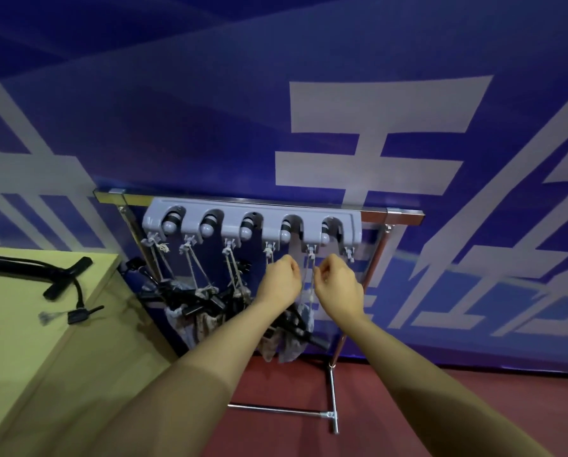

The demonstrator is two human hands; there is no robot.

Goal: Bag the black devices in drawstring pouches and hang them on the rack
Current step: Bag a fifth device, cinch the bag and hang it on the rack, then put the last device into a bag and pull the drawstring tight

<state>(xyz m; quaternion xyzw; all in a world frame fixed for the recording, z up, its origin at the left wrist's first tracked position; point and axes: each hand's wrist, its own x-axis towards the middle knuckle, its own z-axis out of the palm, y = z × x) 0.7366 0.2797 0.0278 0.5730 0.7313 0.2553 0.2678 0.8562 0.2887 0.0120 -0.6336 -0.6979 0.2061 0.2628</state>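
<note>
Both hands are up at the grey rack (253, 209), which sits on a shiny metal stand in front of a blue wall. The left hand (277, 280) has its fingers curled in, right by the fourth hook (269, 248). It seems to be pinching a string there, but the string is hard to see. The right hand (338, 283) is curled too, and it pinches the thin white string (313, 275) that hangs down from the fifth hook (311, 249).

The string runs down to a soft cloth pouch (304, 316) hanging low between the two wrists. Black devices (190, 300) poke out of the other pouches to the left, which hang from the first three hooks. They bunch up close and touch each other. The last hook (350, 253) on the right has nothing on it.

The pouches look soft and floppy, so they probably sag and swing. The black things inside look hard and a bit heavy, because the strings are pulled straight. The string is thin and could slip, so I think the best place to hold is the string near the top, close to the hook, with finger and thumb. Holding the bag itself would likely make it tip or twist.

On the yellow-green bench (22, 324) to the left lies one more black device with a cable (61, 278), and a small black piece (76, 315) beside it. I think that one is not bagged yet.
</note>
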